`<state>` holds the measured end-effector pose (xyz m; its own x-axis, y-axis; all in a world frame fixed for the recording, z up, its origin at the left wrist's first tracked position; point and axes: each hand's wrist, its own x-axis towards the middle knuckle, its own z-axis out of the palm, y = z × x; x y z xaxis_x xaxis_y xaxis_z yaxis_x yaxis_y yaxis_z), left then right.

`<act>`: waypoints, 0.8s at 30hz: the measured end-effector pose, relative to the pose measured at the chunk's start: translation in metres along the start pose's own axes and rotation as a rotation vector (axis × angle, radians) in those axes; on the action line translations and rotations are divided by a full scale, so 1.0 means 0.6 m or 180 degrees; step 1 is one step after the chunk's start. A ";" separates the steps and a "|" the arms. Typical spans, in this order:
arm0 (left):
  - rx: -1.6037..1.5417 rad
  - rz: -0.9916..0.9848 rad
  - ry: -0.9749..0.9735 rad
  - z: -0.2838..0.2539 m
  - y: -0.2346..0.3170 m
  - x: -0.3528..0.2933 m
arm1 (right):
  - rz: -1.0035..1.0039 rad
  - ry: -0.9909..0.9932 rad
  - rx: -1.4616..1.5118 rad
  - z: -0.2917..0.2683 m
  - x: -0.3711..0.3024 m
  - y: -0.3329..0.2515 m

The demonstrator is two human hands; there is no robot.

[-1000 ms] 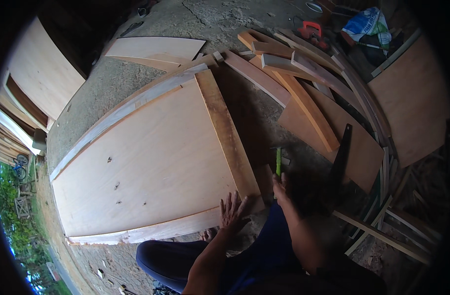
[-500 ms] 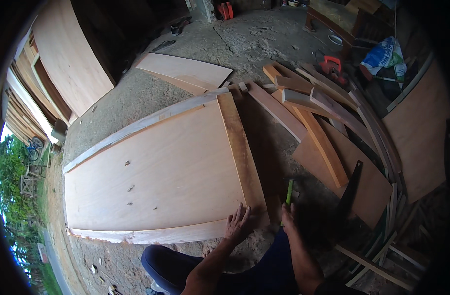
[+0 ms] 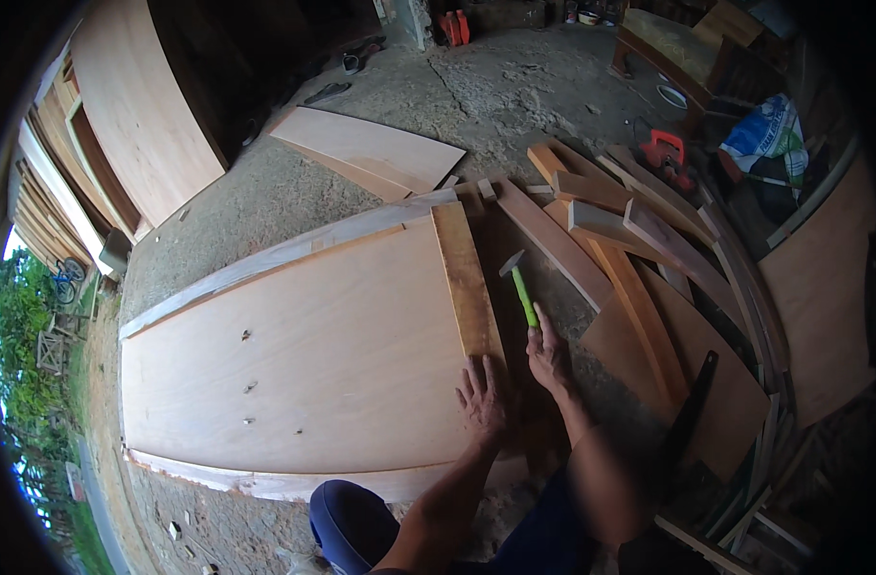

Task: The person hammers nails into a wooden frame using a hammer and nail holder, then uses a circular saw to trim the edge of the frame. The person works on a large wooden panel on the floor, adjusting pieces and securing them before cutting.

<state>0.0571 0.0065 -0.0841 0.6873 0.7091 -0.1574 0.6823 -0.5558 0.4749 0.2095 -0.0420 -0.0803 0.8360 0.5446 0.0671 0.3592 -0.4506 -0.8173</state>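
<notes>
A large plywood panel [image 3: 342, 345] framed with wood strips lies in front of me. My left hand [image 3: 482, 401] rests on its right edge, fingers spread, at the near end of the brown-stained strip [image 3: 464, 283]. My right hand [image 3: 548, 359], just beyond that edge, is wrapped round the green handle of a hammer [image 3: 524, 295]. The hammer's metal head points away from me and is held above the floor, apart from the panel. Several small dark marks dot the plywood surface.
To the right lie a pile of wood pieces [image 3: 639, 278], a handsaw [image 3: 692, 412] and a red power tool [image 3: 666, 158]. Beyond the panel is a cut plywood sheet [image 3: 371, 144]. More sheets [image 3: 141, 105] lean at the left. A wooden bench [image 3: 677, 48] stands far right.
My right hand has moved forward with the hammer, bringing its head into sight. My left hand has shifted up along the panel's right edge. The view has shifted slightly.
</notes>
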 end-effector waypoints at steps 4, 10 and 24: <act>0.0076 -0.0084 -0.0236 -0.013 0.007 0.003 | -0.0983 0.0360 -0.0025 0.058 0.147 -0.033; 0.0113 -0.0074 -0.0192 -0.006 0.004 0.008 | -0.0681 0.0004 -0.0019 0.090 0.284 -0.077; -0.0029 0.0109 -0.0091 0.015 -0.009 0.014 | -0.0926 -0.0078 -0.0642 0.140 0.370 -0.082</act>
<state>0.0616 0.0116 -0.0956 0.7172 0.6770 -0.1655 0.6560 -0.5756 0.4882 0.3426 0.1603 -0.0732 0.6773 0.6864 0.2649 0.6577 -0.4034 -0.6362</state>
